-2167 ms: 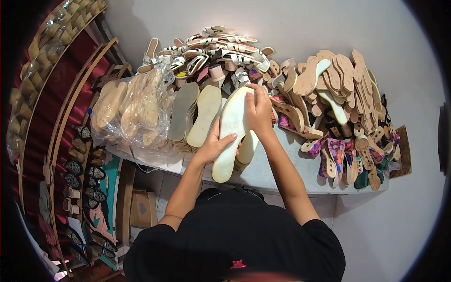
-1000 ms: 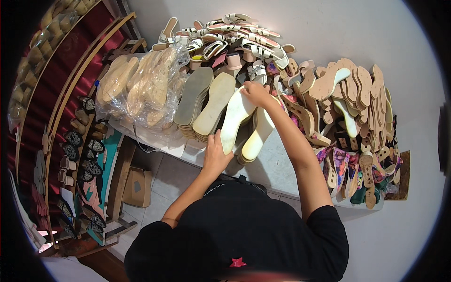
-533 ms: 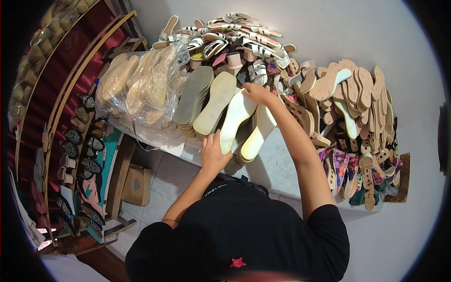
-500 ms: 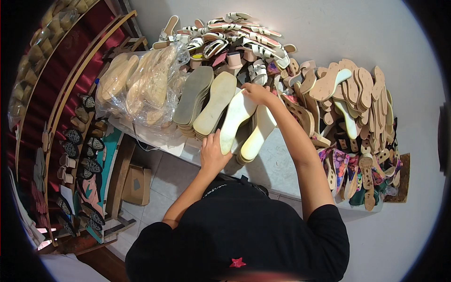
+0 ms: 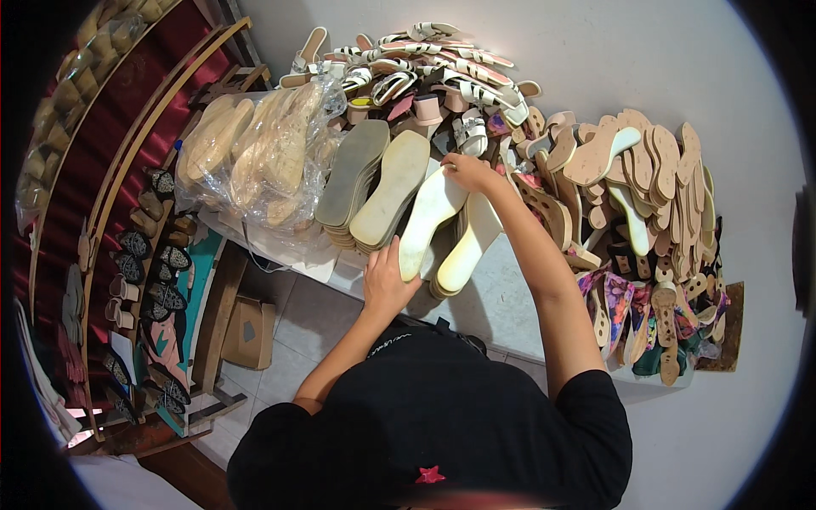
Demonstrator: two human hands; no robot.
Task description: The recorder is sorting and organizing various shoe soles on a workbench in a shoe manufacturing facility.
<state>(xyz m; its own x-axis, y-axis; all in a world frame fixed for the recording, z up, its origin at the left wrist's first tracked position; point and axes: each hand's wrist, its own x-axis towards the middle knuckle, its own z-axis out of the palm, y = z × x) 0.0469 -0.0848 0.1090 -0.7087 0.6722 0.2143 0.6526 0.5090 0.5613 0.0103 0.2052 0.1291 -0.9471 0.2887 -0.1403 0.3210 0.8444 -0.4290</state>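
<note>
A pale cream shoe sole (image 5: 431, 214) is between my two hands over the table. My right hand (image 5: 467, 173) grips its far, wider end with the fingers bent over the edge. At the near, narrow end my left hand (image 5: 392, 276) is closed around the side. Just right of it lies a stack of similar pale soles (image 5: 473, 248). To the left are a stack topped by a beige sole (image 5: 391, 189) and another of grey-green soles (image 5: 354, 172). The undersides of both hands are hidden.
Clear plastic bags of tan soles (image 5: 255, 157) lie at the table's left. White strapped sandals (image 5: 442, 64) are heaped at the back against the wall. Tan insoles (image 5: 654, 170) and floral-strapped pieces (image 5: 619, 302) pile up on the right. A wooden shoe rack (image 5: 136, 246) stands left, beside a cardboard box (image 5: 248, 332).
</note>
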